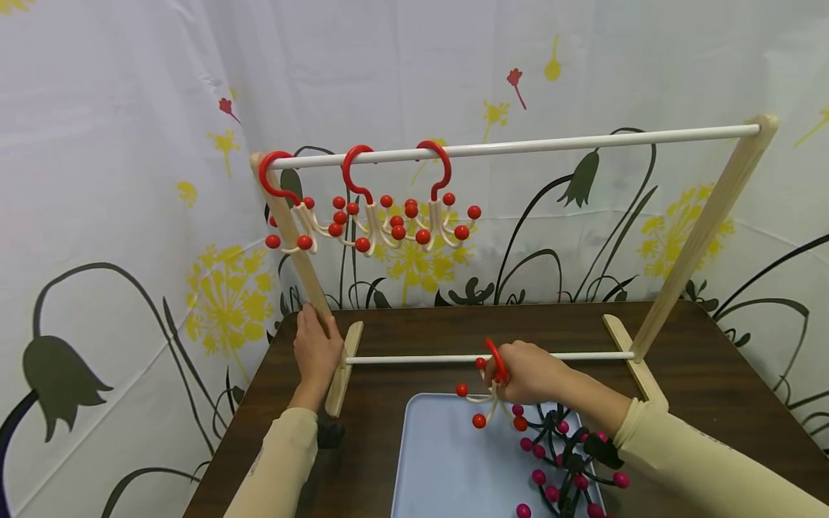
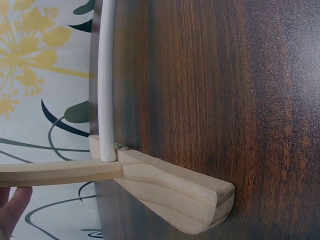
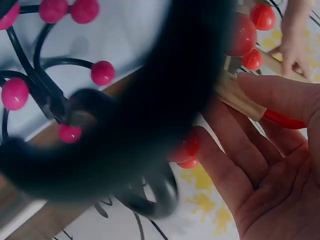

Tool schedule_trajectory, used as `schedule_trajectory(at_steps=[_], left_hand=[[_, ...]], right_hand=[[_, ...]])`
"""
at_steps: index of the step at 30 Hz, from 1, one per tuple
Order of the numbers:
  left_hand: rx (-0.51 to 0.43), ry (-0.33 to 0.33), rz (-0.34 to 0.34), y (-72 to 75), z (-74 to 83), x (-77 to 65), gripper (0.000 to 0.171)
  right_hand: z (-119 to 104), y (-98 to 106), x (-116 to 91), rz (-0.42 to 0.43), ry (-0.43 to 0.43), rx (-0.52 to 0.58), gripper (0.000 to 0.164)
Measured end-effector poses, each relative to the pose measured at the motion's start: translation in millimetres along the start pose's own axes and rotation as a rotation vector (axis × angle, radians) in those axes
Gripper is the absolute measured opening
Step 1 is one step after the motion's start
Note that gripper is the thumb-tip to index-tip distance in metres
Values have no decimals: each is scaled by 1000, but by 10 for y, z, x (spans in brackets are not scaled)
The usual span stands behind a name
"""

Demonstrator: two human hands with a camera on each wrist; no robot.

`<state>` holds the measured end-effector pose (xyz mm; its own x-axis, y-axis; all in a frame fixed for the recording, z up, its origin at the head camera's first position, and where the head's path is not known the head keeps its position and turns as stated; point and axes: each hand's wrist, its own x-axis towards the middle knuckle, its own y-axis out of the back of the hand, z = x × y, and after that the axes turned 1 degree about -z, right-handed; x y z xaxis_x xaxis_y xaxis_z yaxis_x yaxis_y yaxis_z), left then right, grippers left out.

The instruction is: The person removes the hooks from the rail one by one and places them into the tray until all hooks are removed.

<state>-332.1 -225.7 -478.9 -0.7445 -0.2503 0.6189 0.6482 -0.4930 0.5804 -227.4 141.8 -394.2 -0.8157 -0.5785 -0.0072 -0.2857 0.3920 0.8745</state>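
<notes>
My left hand (image 1: 317,349) holds the left wooden upright (image 1: 303,266) of a rack near its base; in the left wrist view its thumb (image 2: 19,200) lies against the wood. Over the tray's far edge, my right hand (image 1: 527,370) grips a small hanger (image 1: 497,360) with a red hook, cream prongs and red balls. The right wrist view shows its pale stem (image 3: 242,97) between thumb and fingers. Three similar hangers (image 1: 369,216) hang from the left part of the white top rod (image 1: 550,147). Below the right forearm lie black hangers (image 1: 573,460) with pink balls.
A light blue tray (image 1: 434,460) stands on the dark wooden table (image 1: 382,432). The rack's lower white rod (image 1: 414,359) runs behind it. To the right rises the other upright (image 1: 699,244). A flower-patterned curtain (image 1: 129,180) hangs behind. A blurred black hook (image 3: 170,100) fills much of the right wrist view.
</notes>
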Motion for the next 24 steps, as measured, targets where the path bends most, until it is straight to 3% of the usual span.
schedule_trajectory(at_steps=[13,24], left_hand=[[8,0,4,-6,29,13,35],[13,16,-4,3,14,-1,34]], right_hand=[[85,-255,-27,-86,-60,-9,12],[168,-367,-70,-134,-49,-43,14]])
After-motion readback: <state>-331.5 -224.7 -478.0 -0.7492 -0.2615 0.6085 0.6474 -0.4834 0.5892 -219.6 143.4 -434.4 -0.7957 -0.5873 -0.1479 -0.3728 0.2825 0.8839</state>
